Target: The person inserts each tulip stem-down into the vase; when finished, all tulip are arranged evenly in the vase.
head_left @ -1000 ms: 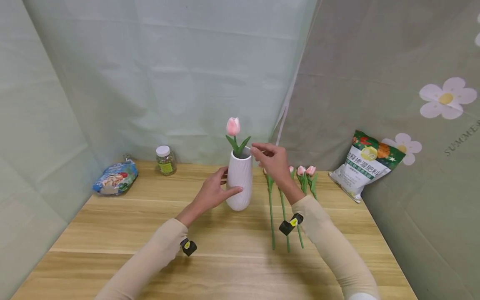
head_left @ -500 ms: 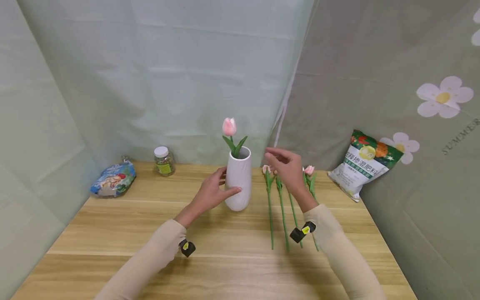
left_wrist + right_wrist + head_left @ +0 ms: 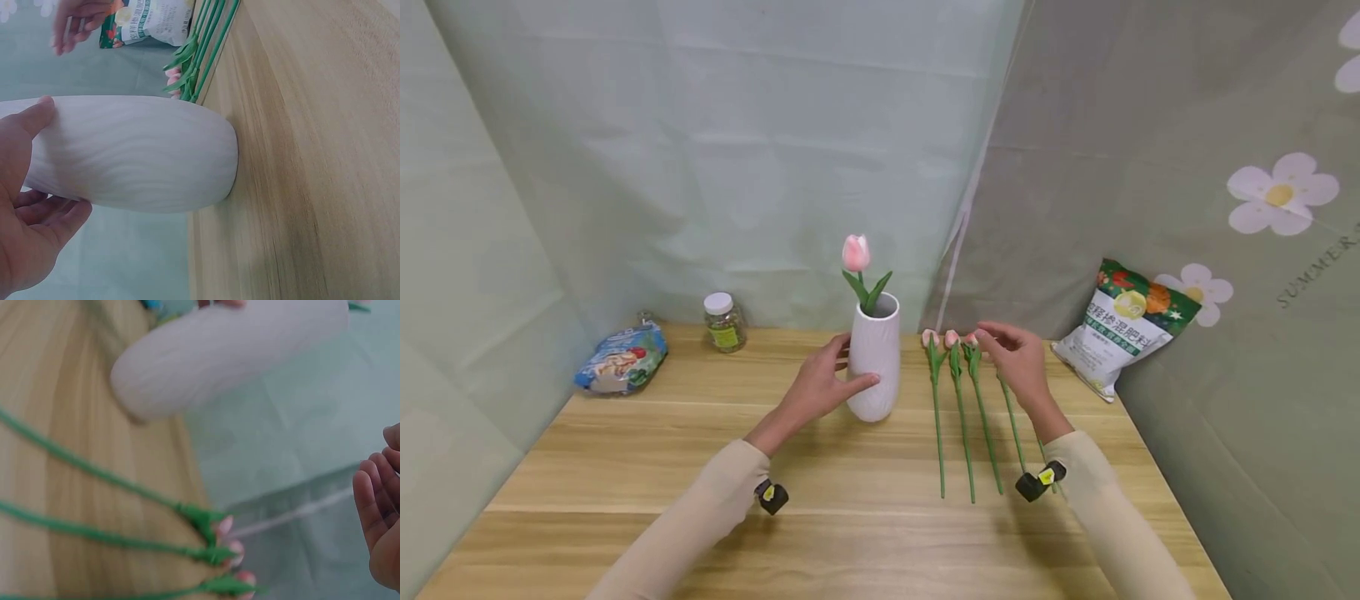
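A white ribbed vase (image 3: pixel 876 358) stands upright on the wooden table, one pink tulip (image 3: pixel 856 253) with green leaves rising from its mouth. My left hand (image 3: pixel 820 385) grips the vase from the left, thumb across its front and fingers behind, as the left wrist view (image 3: pixel 37 187) also shows. Several more pink tulips (image 3: pixel 957 375) lie side by side to the right of the vase, stems toward me. Above the right-hand ones hovers my right hand (image 3: pixel 1021 367), fingers loosely bent and holding nothing; it hides some of their blooms.
At the back left are a blue food packet (image 3: pixel 623 358) and a clear jar (image 3: pixel 726 323) with a white lid. A green and white bag (image 3: pixel 1123 327) leans against the curtain at the back right. Hanging cloth borders the table (image 3: pixel 820 533).
My right hand has moved from beside the vase's mouth rightward and down to over the lying tulips. The left hand keeps its hold on the vase.
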The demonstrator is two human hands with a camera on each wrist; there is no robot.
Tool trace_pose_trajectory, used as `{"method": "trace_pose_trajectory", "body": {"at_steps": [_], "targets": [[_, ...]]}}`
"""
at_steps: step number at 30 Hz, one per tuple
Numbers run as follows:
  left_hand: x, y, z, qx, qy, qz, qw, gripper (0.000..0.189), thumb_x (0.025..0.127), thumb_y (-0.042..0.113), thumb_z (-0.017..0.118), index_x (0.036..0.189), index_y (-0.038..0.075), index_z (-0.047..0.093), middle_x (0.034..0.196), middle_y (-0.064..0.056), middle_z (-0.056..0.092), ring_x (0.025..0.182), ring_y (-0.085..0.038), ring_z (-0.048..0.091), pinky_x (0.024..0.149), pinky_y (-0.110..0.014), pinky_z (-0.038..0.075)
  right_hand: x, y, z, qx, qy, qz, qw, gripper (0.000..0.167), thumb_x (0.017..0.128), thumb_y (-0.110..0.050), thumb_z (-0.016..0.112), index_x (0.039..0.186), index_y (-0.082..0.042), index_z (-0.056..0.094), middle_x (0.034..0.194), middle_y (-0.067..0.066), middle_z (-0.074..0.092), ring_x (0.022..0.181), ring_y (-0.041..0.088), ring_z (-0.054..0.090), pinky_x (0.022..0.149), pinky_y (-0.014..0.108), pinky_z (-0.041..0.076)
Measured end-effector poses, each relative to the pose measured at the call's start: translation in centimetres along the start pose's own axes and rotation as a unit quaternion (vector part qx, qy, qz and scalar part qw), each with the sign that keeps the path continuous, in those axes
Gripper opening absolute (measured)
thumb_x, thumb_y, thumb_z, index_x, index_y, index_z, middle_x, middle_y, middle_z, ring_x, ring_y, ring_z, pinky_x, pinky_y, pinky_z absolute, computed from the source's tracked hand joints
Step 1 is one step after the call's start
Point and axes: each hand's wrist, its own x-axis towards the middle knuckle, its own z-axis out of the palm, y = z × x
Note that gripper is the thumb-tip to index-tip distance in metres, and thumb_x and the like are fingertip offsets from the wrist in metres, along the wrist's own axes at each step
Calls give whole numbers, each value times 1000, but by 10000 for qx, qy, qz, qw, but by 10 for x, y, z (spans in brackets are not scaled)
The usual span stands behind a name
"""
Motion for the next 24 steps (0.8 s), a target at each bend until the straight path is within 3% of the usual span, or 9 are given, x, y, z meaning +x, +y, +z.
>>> {"method": "trace_pose_trajectory", "body": {"at_steps": [2,9,15,22,24], "targets": [[0,-1,0,-1,-6,-14,10000,83,85,41,84,149,4,46,141,-17,59,127,-32,60,103,-48,55,-2,11,-7,-171,49,94,9998,29,99,-15,69,119,6,72,93,-5,72,81,10,69,65,20,60],[0,0,-1,29,-10,-49,10000,84,85,42,84,149,3,45,142,-18,58,127,-34,60,103,-48,54,7,78,-30,-335,312,472,9978,36,96,-23,74,122,2,73,99,-2,74,82,2,67,67,24,62],[1,0,-1,41,-10,-78,10000,84,85,40,84,149,3,44,142,-18,58,128,-34,59,104,-48,54,4,106,-47,-717,629,495,9942,39,94,-28,76,119,2,74,91,-11,74,78,7,70,64,20,60],[0,1,-1,51,-31,-77,10000,83,86,40,84,149,3,45,142,-18,58,128,-33,59,104,-48,54,-2,132,-65,-1287,725,596,9872,33,95,-26,76,114,1,76,106,17,75,74,-4,64,63,13,55],[0,1,-1,52,-33,-71,10000,83,86,40,84,149,3,45,142,-18,58,128,-33,59,104,-48,54,-3,138,-70,-1465,736,647,9843,33,95,-26,76,115,0,76,110,19,74,75,-6,62,64,12,53]]}}
